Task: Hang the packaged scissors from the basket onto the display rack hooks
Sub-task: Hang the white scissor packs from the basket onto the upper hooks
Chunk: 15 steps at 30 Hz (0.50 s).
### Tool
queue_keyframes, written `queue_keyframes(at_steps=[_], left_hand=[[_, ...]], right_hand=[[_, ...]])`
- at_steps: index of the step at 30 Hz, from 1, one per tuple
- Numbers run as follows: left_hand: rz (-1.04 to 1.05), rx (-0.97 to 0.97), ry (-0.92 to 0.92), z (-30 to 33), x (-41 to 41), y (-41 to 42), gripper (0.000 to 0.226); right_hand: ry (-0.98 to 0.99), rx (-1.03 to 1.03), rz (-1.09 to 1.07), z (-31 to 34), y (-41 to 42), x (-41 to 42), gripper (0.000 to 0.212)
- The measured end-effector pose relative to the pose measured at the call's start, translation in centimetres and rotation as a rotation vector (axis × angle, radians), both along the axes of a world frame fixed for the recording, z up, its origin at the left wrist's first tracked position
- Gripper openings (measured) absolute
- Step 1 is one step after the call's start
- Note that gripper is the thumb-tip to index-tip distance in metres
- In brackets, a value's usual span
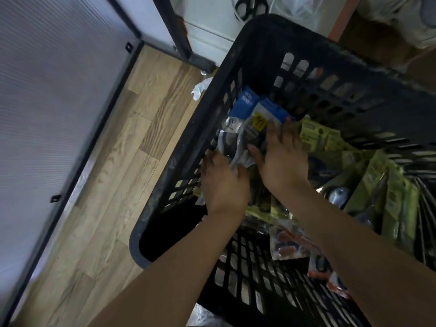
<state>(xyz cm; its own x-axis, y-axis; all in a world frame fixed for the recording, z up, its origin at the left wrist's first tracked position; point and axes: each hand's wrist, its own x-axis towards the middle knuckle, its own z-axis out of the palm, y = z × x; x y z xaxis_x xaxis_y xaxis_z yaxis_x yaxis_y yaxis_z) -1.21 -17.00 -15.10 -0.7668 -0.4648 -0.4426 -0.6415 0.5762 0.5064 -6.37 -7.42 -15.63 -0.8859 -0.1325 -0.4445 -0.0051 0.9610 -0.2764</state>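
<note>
Now both hands are down in the black basket (257, 43), left hand (224, 185) curled under the blue-carded scissors packs (250, 119) by its far-left wall, right hand (283, 161) spread flat over them. Best lift one pack by its card top, I'd say, so the hang hole stays free. Left fingertips are buried under the plastic, and the rack hooks are out of sight.

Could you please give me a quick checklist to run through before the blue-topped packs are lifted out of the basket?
1. Both hands on the packs: ok. The left hand and right hand flank the blue-topped packs.
2. Firm grip: cannot tell; the fingertips are hidden behind the packaging.
3. How many packs are held: cannot tell; at least two blue tops overlap.
4. Lift path out of the basket: ok, nothing lies over the packs.
5. Yellow packs clear of the lift: not ok; they lie against the right hand.
6. Free hook on the rack: cannot tell, no hooks are in view.
</note>
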Motion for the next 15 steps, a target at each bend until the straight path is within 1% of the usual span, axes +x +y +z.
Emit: queue_keyframes(at_steps=[2, 4, 6, 8, 10, 11, 13, 15], left_hand=[[0.047, 0.097, 0.054, 0.5, 0.6, -0.3, 0.032], [0.141, 0.234, 0.045, 1.3, 0.8, -0.4, 0.020], [0.238, 0.326, -0.012, 1.7, 0.4, -0.5, 0.021], [0.271, 0.377, -0.066, 1.4, 0.0, -0.7, 0.025], [0.238, 0.386, -0.110, 1.1, -0.2, -0.8, 0.029], [0.250, 0.404, -0.118, 1.0, -0.2, -0.9, 0.030], [0.316, 0.461, -0.134, 1.1, -0.1, -1.0, 0.027], [0.351, 0.479, -0.175, 1.4, -0.1, -1.4, 0.024]], right_hand=[[-0.006, -0.007, 0.047, 0.0, 0.4, 0.4, 0.065], [-0.013, -0.016, 0.107, 0.0, 0.8, 0.9, 0.063], [0.022, -0.043, 0.176, 0.1, 0.9, 1.7, 0.057], [0.055, -0.085, 0.191, 0.3, 0.9, 2.2, 0.056], [0.019, -0.122, 0.161, 0.7, 0.8, 2.1, 0.058], [-0.046, -0.133, 0.140, 0.8, 0.9, 1.9, 0.058], [-0.107, -0.168, 0.103, 0.7, 0.9, 1.5, 0.069], [-0.117, -0.206, 0.024, 0.9, 0.7, 1.0, 0.088]])
